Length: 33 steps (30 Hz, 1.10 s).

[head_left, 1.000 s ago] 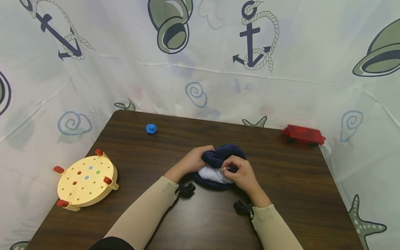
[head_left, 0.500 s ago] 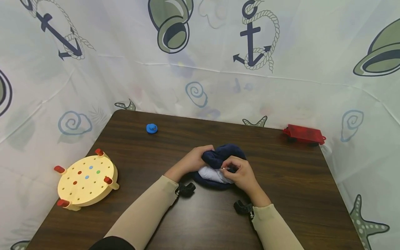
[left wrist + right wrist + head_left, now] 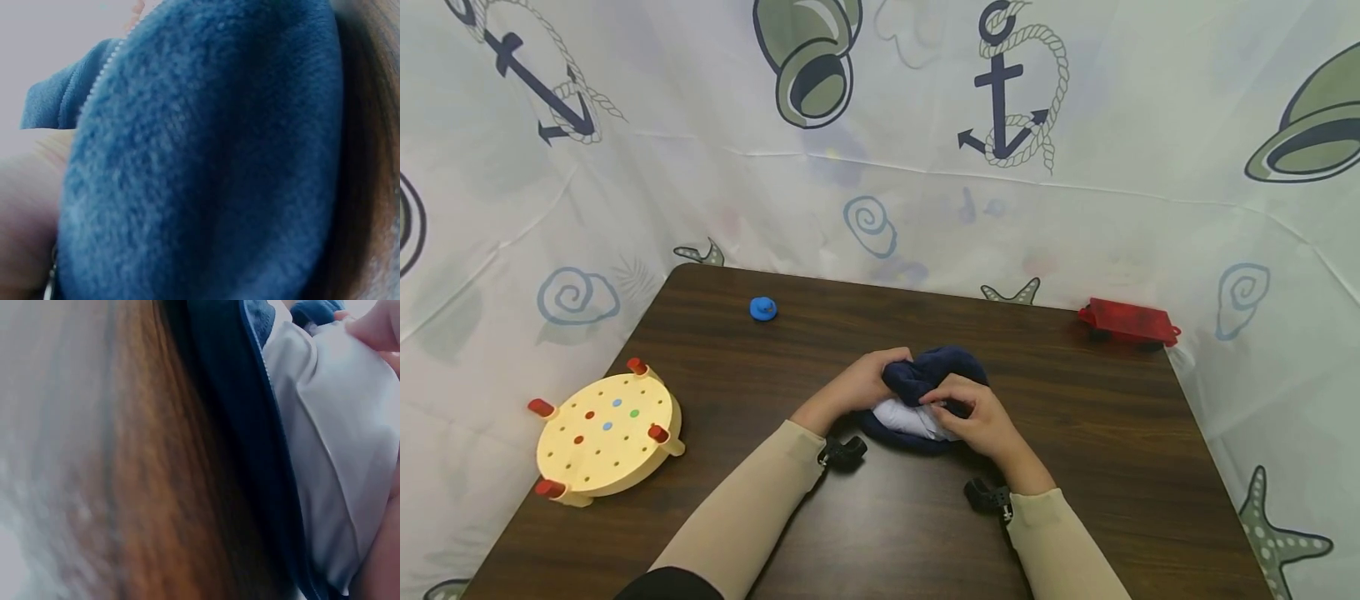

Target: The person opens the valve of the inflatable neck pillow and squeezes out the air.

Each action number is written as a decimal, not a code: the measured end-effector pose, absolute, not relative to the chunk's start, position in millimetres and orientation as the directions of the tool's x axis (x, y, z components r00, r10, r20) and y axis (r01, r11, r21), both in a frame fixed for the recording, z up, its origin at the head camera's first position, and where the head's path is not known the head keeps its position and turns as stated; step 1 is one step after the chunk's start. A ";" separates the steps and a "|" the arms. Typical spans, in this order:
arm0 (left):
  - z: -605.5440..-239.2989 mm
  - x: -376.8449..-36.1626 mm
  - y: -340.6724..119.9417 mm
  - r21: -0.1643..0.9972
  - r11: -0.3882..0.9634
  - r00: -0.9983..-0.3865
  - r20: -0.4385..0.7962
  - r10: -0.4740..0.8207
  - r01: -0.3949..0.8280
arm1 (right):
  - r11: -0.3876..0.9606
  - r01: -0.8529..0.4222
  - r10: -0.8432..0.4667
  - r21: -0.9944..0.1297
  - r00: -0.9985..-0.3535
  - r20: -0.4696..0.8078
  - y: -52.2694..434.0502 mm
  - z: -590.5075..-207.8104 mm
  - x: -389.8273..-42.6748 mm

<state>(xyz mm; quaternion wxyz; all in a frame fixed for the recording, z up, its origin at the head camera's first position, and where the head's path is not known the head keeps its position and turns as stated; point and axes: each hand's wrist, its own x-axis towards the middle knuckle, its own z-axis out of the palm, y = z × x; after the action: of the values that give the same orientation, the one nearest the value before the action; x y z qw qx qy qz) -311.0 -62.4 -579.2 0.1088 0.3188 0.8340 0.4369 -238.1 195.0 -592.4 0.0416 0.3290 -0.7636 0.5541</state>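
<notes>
A navy plush zippered cushion (image 3: 936, 368) lies on the table in front of me, its zip undone and white inner fabric (image 3: 910, 418) showing. My left hand (image 3: 868, 382) grips its left side; in the left wrist view the blue plush (image 3: 206, 150) fills most of the picture and hides the fingertips. At the opening, my right hand (image 3: 973, 412) pinches the white lining (image 3: 350, 412) between curled fingers and thumb. The zip teeth (image 3: 275, 394) run along the edge of the opening in the right wrist view.
A yellow round pegboard-like toy (image 3: 610, 433) with red-tipped legs stands at the left. A small blue rubber duck (image 3: 763, 309) sits at the back left. The red toy wagon (image 3: 1129, 322) is at the back right corner of the dark wooden table (image 3: 880, 533).
My right fingertips have shifted slightly left along the opening, and the small shiny spot between them no longer shows. The left hand and cushion have hardly moved.
</notes>
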 end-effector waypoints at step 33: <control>-575.9 -311.6 -62.0 0.815 0.428 -0.778 0.044 0.626 0.390 | 0.296 -0.469 -0.429 -0.832 -0.844 0.322 187.8 -588.3 -234.0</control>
<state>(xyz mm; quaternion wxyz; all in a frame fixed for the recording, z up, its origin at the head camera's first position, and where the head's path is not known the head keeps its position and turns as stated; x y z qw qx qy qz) -311.6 -62.0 -575.9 0.1343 0.3047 0.8342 0.4396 -234.0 187.8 -588.3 0.0189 0.2789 -0.8048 0.5235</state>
